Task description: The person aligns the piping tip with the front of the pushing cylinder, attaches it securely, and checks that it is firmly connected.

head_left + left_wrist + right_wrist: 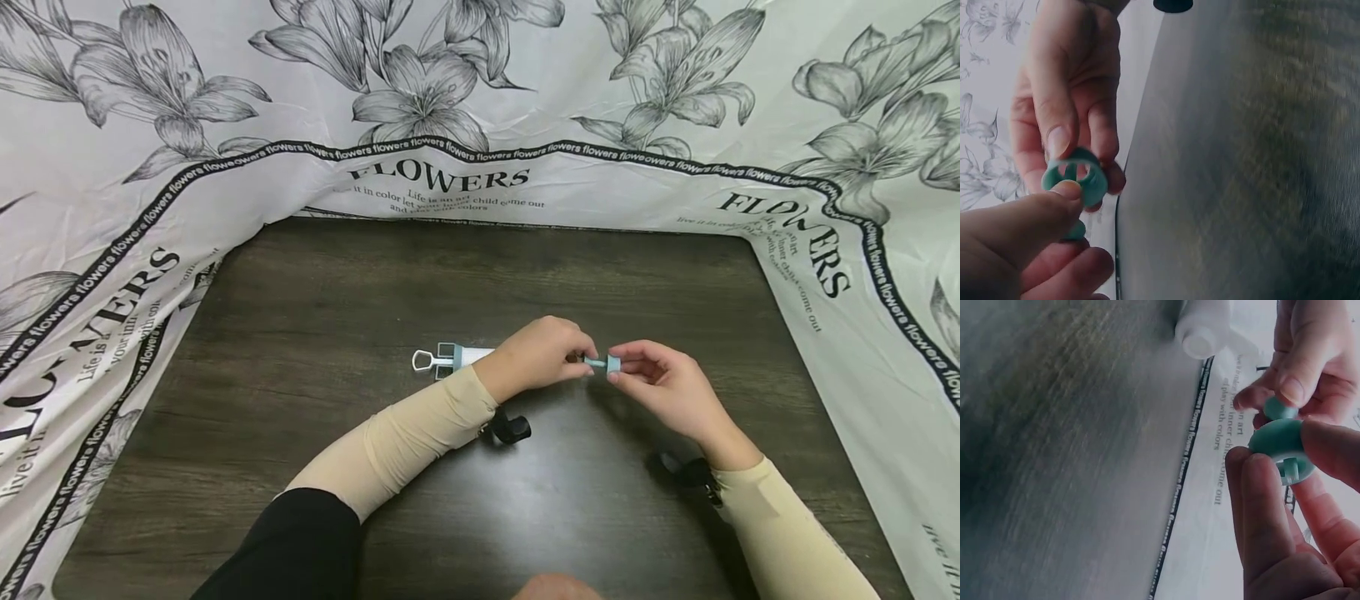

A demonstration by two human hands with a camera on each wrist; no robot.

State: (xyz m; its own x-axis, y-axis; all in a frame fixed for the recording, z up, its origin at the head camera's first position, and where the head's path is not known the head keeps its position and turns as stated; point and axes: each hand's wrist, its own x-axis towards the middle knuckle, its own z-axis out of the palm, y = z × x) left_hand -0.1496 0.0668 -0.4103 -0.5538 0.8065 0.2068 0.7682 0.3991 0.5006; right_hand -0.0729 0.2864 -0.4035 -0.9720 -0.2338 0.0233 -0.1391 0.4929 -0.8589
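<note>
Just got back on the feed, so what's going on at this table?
A person is working on a small teal part with both hands. The right hand grips its ring-shaped end, while the left hand pinches a rounded teal knob beside it; whether ring and knob are one piece, I can't tell. A white-and-teal tube with a loop handle lies on the dark table, partly hidden behind the left arm in the head view, with neither hand holding it.
</note>
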